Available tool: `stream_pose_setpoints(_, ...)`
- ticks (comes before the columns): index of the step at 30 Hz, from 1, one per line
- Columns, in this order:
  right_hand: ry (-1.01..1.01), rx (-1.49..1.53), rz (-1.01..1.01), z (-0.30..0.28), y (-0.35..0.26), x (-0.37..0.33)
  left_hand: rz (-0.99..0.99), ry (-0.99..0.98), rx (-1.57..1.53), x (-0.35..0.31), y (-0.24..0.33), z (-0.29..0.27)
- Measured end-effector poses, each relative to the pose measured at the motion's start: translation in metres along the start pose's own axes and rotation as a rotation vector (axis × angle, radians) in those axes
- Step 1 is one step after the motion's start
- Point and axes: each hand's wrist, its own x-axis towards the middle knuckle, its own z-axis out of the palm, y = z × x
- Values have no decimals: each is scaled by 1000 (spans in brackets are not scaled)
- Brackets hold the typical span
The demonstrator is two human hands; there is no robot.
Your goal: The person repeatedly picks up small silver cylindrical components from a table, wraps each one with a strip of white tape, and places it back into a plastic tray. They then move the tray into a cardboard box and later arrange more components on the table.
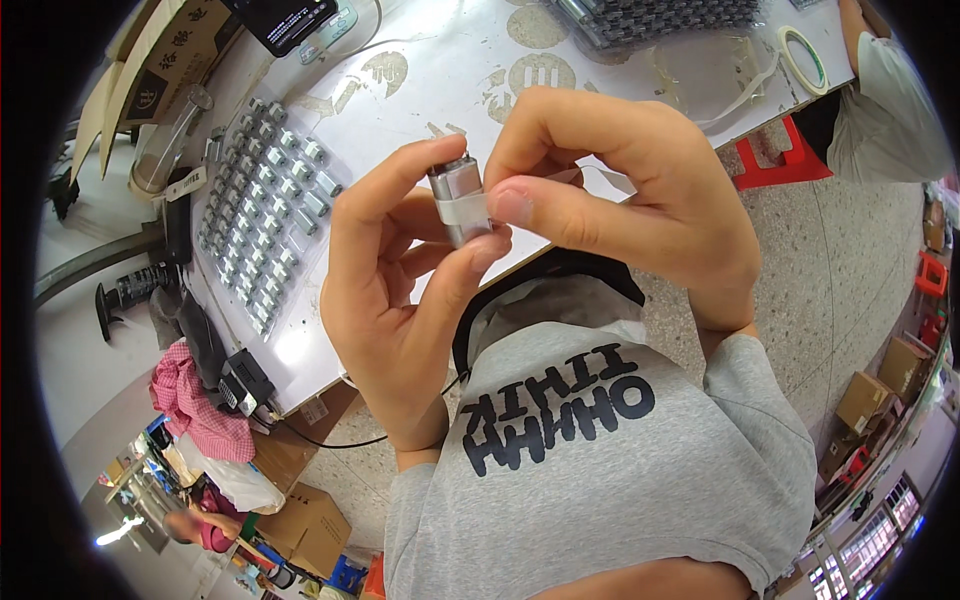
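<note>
My left hand (pixel 385 285) holds a small silver cylindrical motor (pixel 459 180) by its two ends, between the forefinger on top and the thumb below. A band of whitish tape (pixel 462 212) lies around the motor's middle. At the band's right side, my right hand (pixel 630 190) pinches the tape between thumb and forefinger. A loose strip (pixel 607 180) shows behind the right thumb, partly hidden by the fingers. Both hands are raised over the near edge of the white table (pixel 430 95).
A clear tray of many small motors (pixel 265 215) lies on the left, beside an open carton (pixel 165 60). More motors (pixel 660 22) stand at the back. A tape roll (pixel 803 60) sits at the back right, near another person's sleeve (pixel 890 120) and a red stool (pixel 780 160).
</note>
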Motion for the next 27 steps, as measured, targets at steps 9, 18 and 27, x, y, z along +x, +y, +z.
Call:
stream_pose_setpoints(9,33,-141,-7,1,-3,1,197,39,64,0,-2,5)
stream_pose_setpoints(18,94,-146,-108,0,2,4,363,148,344,-2,-5,16)
stream_pose_setpoints(27,86,-111,-89,1,1,-3,223,57,155,-5,0,10)
